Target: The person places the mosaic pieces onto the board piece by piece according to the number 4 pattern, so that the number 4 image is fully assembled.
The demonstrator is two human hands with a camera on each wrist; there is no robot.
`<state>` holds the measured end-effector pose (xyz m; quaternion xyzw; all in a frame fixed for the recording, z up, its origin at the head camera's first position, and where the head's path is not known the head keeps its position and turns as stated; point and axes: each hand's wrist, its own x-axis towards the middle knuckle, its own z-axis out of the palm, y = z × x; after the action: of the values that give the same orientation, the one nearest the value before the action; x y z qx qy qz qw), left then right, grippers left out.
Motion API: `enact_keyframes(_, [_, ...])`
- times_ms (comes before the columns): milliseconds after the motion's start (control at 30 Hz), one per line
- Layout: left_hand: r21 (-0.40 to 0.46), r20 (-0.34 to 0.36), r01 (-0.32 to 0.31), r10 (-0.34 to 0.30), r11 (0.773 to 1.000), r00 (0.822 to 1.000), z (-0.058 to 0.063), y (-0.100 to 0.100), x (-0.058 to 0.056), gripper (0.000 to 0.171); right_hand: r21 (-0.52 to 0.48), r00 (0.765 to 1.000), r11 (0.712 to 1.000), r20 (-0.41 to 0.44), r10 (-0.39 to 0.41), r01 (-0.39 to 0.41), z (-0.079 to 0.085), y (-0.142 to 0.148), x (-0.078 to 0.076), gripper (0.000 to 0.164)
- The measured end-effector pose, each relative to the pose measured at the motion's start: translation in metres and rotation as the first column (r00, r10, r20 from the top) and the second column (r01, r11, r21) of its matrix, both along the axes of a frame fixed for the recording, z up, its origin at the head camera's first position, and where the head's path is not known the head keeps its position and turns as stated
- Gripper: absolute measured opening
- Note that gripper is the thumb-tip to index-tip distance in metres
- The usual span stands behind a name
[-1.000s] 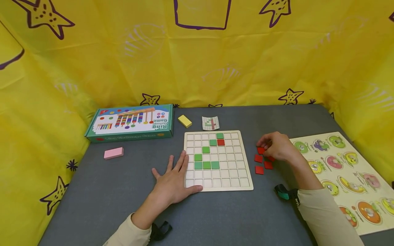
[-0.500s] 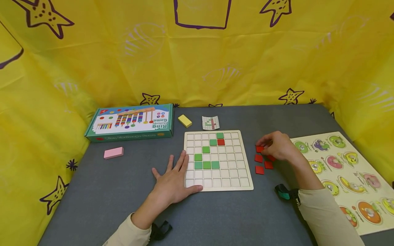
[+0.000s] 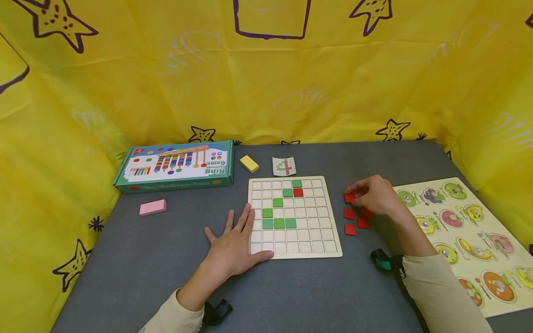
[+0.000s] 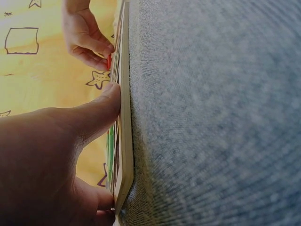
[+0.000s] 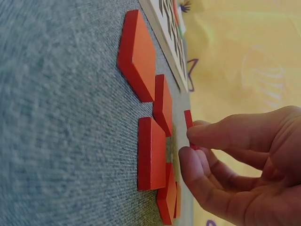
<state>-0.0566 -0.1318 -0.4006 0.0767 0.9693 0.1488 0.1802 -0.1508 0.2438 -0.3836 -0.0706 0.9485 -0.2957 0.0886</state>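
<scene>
A square wooden grid board [image 3: 315, 234] lies mid-table, bearing several green tiles [image 3: 279, 223] and one red tile [image 3: 298, 192]. My left hand [image 3: 232, 249] rests at its left side with fingers spread, the thumb over the near edge. To the right of the board, my right hand [image 3: 376, 196] pinches a red square tile [image 5: 188, 118] between thumb and fingers. In the right wrist view this tile is raised off the table. Several more red tiles [image 3: 350, 230] lie flat just below that hand, one partly hidden by its fingers.
Behind the board lies a small pattern card [image 3: 284, 166], with a yellow block [image 3: 249, 163] beside it. A game box [image 3: 175, 165] and a pink block [image 3: 152, 207] occupy the left. At the right is a fruit-picture board [image 3: 466, 240], partly under the right forearm. Yellow cloth [image 3: 266, 92] hangs around the table.
My right hand has shifted slightly away from me and left with the pinched red tile, uncovering more of the tiles below. The left hand stays where it was on the board.
</scene>
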Motion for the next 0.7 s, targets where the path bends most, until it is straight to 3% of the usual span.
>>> enact_keyframes(400, [0.000, -0.003, -0.002, 0.002, 1.000, 1.000, 0.000, -0.001, 0.001, 0.115, -0.049, 0.999, 0.999, -0.034, -0.019, 0.018, -0.006, -0.014, 0.002, 0.027])
enact_keyframes(700, [0.006, -0.001, 0.001, -0.001, 1.000, 1.000, 0.001, 0.000, 0.001, 0.115, -0.143, 0.999, 0.989, -0.020, 0.038, -0.040, -0.005, -0.039, 0.002, 0.025])
